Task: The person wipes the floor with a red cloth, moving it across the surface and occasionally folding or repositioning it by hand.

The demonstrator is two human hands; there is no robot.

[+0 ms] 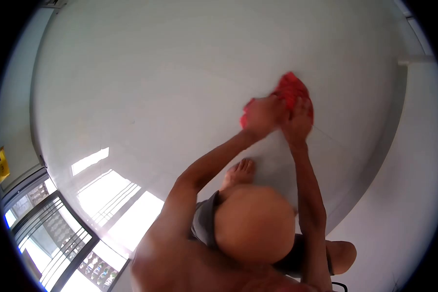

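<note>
A crumpled red cloth (291, 86) lies on the pale, glossy floor in front of me. My left hand (265, 116) is bunched over its near left part, and red fabric shows on both sides of that hand. The fingers there are slightly blurred. Close beside it, my right hand (299, 121) rests on the cloth's near right part with its fingers stretched forward over the fabric. Both arms reach down past my bent knee (254, 224), and my bare foot (240, 171) is just behind the hands.
The tiled floor (155, 82) spreads ahead and to the left. A white wall (394, 160) with a grey base strip curves along the right. At lower left, a barred window or door (58, 238) throws bright reflections on the floor. A yellow item (2, 165) is at the far left.
</note>
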